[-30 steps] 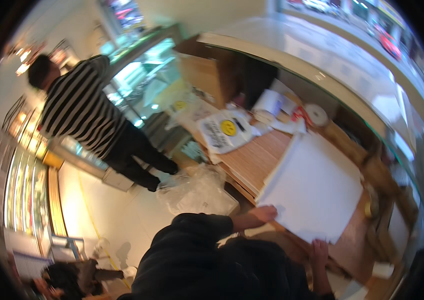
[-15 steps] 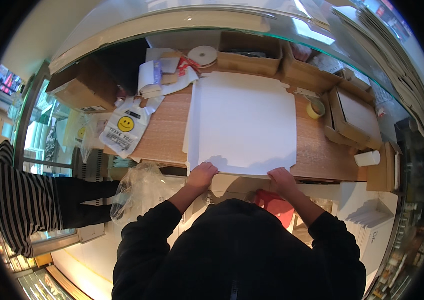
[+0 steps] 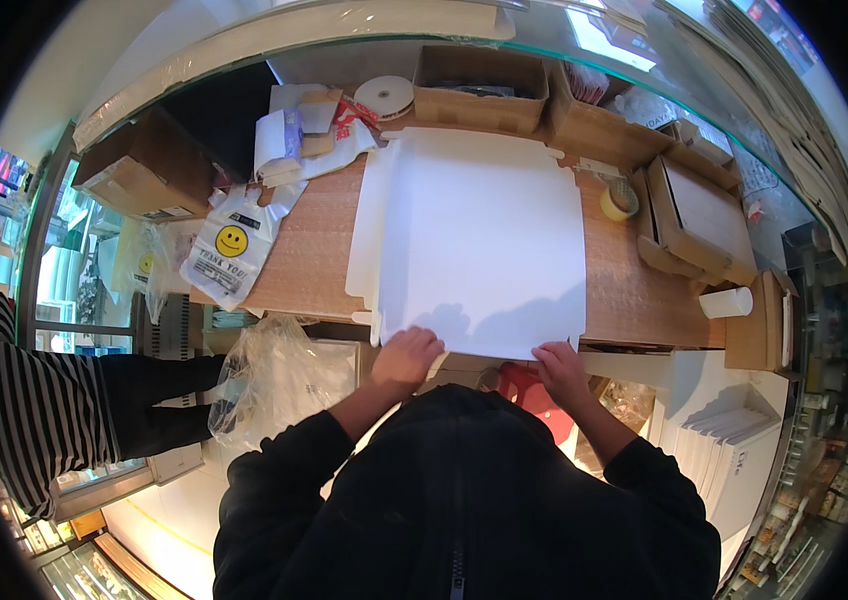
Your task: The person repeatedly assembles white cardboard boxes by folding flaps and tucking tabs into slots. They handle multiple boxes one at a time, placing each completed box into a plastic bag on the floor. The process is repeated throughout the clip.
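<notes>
Both hands, left hand [image 3: 406,355] and right hand [image 3: 561,366], grip the near edge of a flat white cardboard sheet [image 3: 484,240] on the wooden surface [image 3: 634,290], apparently positioning it; folding seems to call for lifting its flaps.

- A flat cardboard sheet [image 3: 484,235] lies mid-counter [image 3: 634,300], overhanging the near edge where my left hand [image 3: 406,357] and right hand [image 3: 559,368] touch it.
- A tape roll [image 3: 618,201] sits just right of it.
- A plastic bag [image 3: 230,247] hangs over the left edge.
- An open box [image 3: 481,92] stands behind.
</notes>
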`<action>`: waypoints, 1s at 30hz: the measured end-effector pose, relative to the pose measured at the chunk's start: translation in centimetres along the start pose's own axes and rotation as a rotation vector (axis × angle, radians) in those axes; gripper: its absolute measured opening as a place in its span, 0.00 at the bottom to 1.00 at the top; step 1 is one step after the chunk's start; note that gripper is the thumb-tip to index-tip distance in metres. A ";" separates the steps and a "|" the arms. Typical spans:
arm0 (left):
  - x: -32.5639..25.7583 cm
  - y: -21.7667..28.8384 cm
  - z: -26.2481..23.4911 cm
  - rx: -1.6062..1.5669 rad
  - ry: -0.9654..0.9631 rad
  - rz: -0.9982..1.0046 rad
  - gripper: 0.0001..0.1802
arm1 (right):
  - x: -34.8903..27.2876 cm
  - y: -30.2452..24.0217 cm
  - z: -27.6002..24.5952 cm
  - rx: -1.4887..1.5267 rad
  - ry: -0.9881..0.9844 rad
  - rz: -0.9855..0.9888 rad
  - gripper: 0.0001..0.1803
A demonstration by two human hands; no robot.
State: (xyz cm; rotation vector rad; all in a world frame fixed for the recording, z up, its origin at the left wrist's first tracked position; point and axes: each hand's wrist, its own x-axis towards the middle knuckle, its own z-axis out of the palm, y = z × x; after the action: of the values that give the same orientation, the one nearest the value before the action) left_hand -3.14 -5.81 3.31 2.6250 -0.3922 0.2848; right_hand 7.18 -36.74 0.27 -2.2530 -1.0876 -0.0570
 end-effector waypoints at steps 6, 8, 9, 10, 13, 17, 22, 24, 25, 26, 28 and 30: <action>0.8 -5.2 1.1 -0.060 -0.087 -0.166 0.09 | 3.0 0.9 1.6 -0.016 -0.064 0.001 0.11; 1.4 -6.3 1.4 -0.070 -0.081 -0.251 0.10 | 4.6 1.5 2.0 -0.056 -0.150 0.041 0.11; 1.9 -6.6 1.5 -0.089 -0.108 -0.324 0.11 | 5.3 1.8 2.1 -0.104 -0.228 0.135 0.11; 2.7 -7.0 1.6 -0.155 -0.135 -0.466 0.11 | 6.3 2.0 2.4 -0.024 -0.076 0.129 0.10; 4.3 -7.0 1.9 0.100 0.012 -0.235 0.11 | 8.0 2.6 2.4 -0.155 0.155 0.093 0.13; 4.3 -6.2 2.1 0.264 0.015 0.146 0.08 | 8.6 3.0 2.0 -0.216 0.057 0.125 0.14; 3.6 -6.0 2.7 0.242 -0.048 0.243 0.07 | 9.5 0.3 4.6 -0.099 0.017 -0.072 0.12; 3.8 -6.4 2.7 0.240 -0.135 0.225 0.08 | 9.8 -1.3 6.0 -0.035 -0.019 -0.098 0.10; 4.0 -6.6 2.8 0.244 -0.171 0.218 0.07 | 10.0 -2.1 6.5 -0.003 -0.039 -0.101 0.09; 4.1 -6.6 2.9 0.239 -0.185 0.224 0.07 | 10.3 -2.5 6.9 -0.054 -0.119 -0.102 0.06; 4.4 -6.4 3.3 0.197 -0.155 0.165 0.07 | 10.9 -3.1 7.5 -0.075 -0.122 -0.128 0.05; 4.5 -5.8 3.9 0.182 -0.076 0.138 0.06 | 11.3 -3.4 7.7 -0.114 -0.139 -0.159 0.04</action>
State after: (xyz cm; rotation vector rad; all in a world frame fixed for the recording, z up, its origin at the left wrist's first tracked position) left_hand 3.50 -3.73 -1.27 2.7978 -0.6001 0.2780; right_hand 10.48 -23.05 -0.83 -2.2944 -1.3676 -0.0287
